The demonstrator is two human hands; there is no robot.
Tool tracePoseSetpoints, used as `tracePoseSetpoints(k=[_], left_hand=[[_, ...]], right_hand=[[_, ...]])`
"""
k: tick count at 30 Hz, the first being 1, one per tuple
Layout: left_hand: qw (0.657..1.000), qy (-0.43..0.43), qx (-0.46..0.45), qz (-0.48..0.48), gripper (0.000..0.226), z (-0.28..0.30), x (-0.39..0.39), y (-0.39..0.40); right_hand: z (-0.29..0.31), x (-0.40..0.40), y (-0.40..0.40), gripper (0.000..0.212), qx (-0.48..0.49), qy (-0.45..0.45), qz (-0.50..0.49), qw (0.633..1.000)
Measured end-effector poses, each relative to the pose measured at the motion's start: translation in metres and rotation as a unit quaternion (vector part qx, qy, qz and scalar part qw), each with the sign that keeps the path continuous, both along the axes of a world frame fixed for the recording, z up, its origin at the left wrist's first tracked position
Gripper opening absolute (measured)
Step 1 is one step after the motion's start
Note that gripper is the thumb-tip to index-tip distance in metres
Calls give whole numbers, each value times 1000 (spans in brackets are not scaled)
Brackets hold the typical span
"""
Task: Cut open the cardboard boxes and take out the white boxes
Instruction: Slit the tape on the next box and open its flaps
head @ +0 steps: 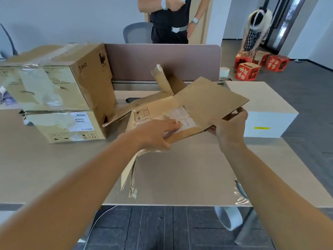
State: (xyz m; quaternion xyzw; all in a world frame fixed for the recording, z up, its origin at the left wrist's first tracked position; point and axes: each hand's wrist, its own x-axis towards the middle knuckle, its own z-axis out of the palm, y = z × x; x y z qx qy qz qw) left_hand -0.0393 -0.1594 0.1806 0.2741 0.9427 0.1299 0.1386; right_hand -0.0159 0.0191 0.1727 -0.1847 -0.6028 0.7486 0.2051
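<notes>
Honestly, I'm wrangling the opened cardboard box [162, 112] at frame centre: left hand [155, 134] is gripping its near edge, right hand [230, 127] pinching the flap. One white box [270, 123] is sitting centre right. I'd keep flattening it, folding along creases.

Two bare forearms, no sleeves in view down to the frame's lower edge. Left hand [155, 134] and right hand [229, 129] without gloves. No rings, watch or bands on fingers or wrists. Short fingernails, unpainted.
</notes>
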Motion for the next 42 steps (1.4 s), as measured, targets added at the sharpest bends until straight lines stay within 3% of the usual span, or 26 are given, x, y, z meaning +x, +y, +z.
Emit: tracePoseSetpoints(k=[5,9,12,15,18,22,27,38,42], left_hand=[[1000,16,6,-25,73,-50,27,13],[995,45,-76,-54,80,-88,31,16],[984,75,-139,-85,77,-107,24,9],[972,66,-212,-77,81,-125,25,-1],[977,17,-212,-1,91,-134,24,-12],[984,-1,-157,83,88,-127,9,-21],[981,-10,-124,149,82,-128,-21,-34],[974,-34,-102,199,68,-194,-128,-55],[968,-16,-164,188,73,-226,-147,-54]], right_hand=[[-27,15,17,52,-20,-50,-35,998],[-44,21,41,64,8,-89,-40,995],[-58,24,51,52,125,-173,14,977],[-72,27,48,37,241,-262,100,929],[-89,20,43,50,431,-337,173,819],[-103,-3,28,57,562,-281,210,749],[-111,-40,-3,60,658,-206,278,668],[-179,-161,-45,61,686,-217,374,586],[-213,-181,-57,69,703,-224,386,554]])
